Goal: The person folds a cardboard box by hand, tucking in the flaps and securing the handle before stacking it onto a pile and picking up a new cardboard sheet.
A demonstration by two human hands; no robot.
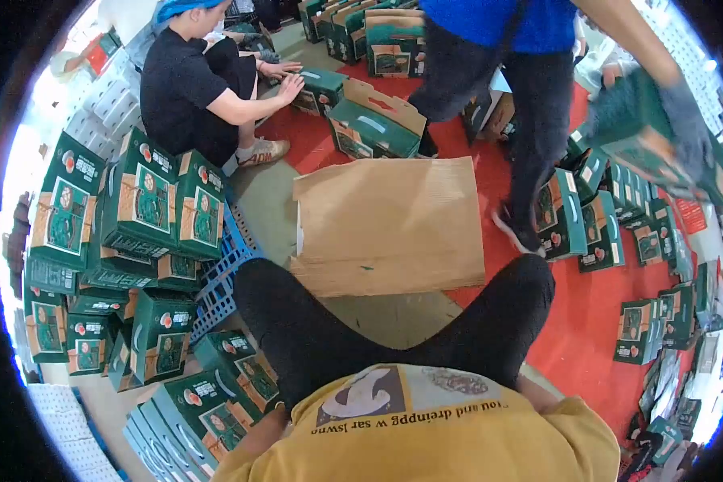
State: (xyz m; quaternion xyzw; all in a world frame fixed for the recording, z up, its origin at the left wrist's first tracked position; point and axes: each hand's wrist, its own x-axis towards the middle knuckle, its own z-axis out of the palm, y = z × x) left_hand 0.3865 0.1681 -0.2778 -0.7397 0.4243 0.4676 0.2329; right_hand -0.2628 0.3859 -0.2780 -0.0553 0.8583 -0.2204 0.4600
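Observation:
Both of my forearms show only in part beside my yellow shirt [458, 426], and the hands themselves are hidden by my thighs. My left forearm [257, 434] comes down beside green gift boxes [205, 402] with carry handles. On the other side, my right forearm [541, 394] passes behind my right thigh, over the red floor covering. Between and beyond my knees lies a flat brown cardboard sheet [390, 225], creased, with a small dark mark near its front edge.
Stacked green boxes [149, 197] and a blue plastic crate [221, 273] stand left. A crouching person [189, 88] touches a green box [317, 90]. An open-topped box [373, 124] stands beyond the cardboard. A standing person's gloved hand [687, 128] holds a box. More boxes [598, 229] line the right.

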